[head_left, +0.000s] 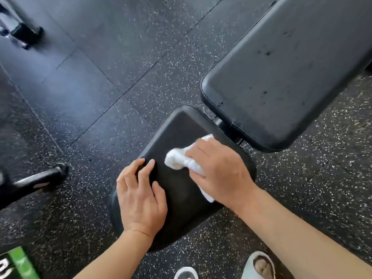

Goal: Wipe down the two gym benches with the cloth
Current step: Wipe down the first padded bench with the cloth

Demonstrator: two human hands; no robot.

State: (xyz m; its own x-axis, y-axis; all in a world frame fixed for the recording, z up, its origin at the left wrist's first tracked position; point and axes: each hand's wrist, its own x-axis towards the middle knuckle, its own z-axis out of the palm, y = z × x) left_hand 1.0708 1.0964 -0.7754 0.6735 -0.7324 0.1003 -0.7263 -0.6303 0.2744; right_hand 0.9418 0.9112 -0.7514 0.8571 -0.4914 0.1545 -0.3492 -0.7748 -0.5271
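Right fingers (196, 153): curled over white cloth (181, 160), pressing it onto seat pad (181, 125).
Left fingers (148, 170): spread flat on pad's left edge.
Backrest pad (281, 77): upper right, spotted.

Two bare forearms without sleeves, left hand (141, 200), right hand (219, 174), pale open-toed slippers (259, 264) at lower frame

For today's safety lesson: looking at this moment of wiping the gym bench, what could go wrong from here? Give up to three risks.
1. The white cloth is bunched under the right hand, so it may miss parts of the seat pad.
2. The left hand rests on the pad's edge and could slip off.
3. The dark spots on the back pad could be overlooked.
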